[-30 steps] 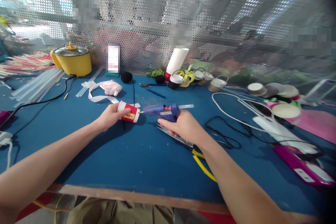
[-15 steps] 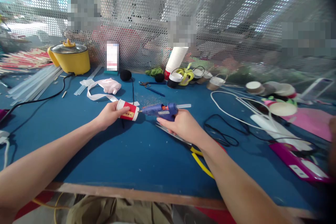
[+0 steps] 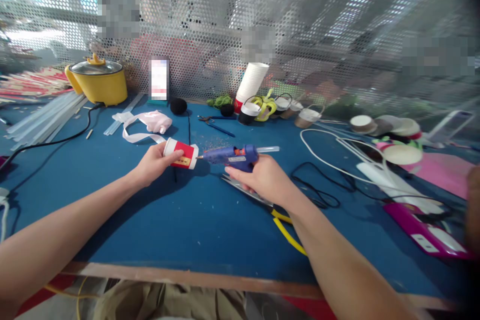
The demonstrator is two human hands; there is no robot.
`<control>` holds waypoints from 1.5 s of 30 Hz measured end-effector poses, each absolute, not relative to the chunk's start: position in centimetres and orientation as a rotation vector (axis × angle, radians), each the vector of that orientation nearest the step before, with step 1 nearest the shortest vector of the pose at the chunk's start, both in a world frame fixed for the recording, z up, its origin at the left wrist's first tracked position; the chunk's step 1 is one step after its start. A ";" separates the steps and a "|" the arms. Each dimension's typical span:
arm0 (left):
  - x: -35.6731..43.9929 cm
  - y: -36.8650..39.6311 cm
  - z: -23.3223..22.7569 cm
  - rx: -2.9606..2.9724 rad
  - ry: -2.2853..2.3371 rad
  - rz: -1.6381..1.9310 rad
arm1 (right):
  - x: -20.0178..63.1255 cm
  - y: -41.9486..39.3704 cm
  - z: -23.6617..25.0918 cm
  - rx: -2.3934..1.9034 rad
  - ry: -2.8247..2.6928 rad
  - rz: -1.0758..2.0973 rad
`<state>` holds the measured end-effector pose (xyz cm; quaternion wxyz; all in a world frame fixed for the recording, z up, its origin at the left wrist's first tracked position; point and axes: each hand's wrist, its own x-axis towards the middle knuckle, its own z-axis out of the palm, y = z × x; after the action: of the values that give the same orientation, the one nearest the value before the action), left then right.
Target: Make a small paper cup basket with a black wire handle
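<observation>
left hand (image 3: pixel 152 165) has its fingers clamped on the cup (image 3: pixel 180 153), held sideways just above the table (image 3: pixel 180 220); right hand (image 3: pixel 262 180) grips the glue gun (image 3: pixel 234 156), nozzle at the cup's base.

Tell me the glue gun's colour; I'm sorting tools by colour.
Blue, with an orange trigger, seen in the head view: the glue gun is held in the right hand.
</observation>
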<state>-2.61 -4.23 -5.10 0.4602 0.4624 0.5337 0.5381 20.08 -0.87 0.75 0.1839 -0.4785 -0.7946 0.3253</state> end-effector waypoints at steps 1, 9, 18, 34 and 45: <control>-2.6 -4.3 -5.1 1.145 1.318 1.341 | 20.2 -0.8 0.8 -1.349 -2.209 0.942; -2.6 -4.5 -5.1 1.182 1.270 1.416 | 20.6 -0.8 1.1 -1.295 -2.151 1.109; -2.3 -4.7 -4.9 1.125 1.191 1.470 | 20.7 -0.7 1.5 -1.300 -2.090 1.124; -2.3 -5.0 -4.7 1.118 1.163 1.517 | 20.8 -0.6 1.3 -1.228 -2.074 1.280; -2.3 -5.0 -4.6 1.084 1.144 1.545 | 20.6 -0.3 0.4 -1.172 -1.990 1.370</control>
<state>-2.27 -5.03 -4.60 0.4506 0.4385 0.4628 0.6249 20.61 -0.32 0.45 0.2260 -0.4252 -0.7219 0.4970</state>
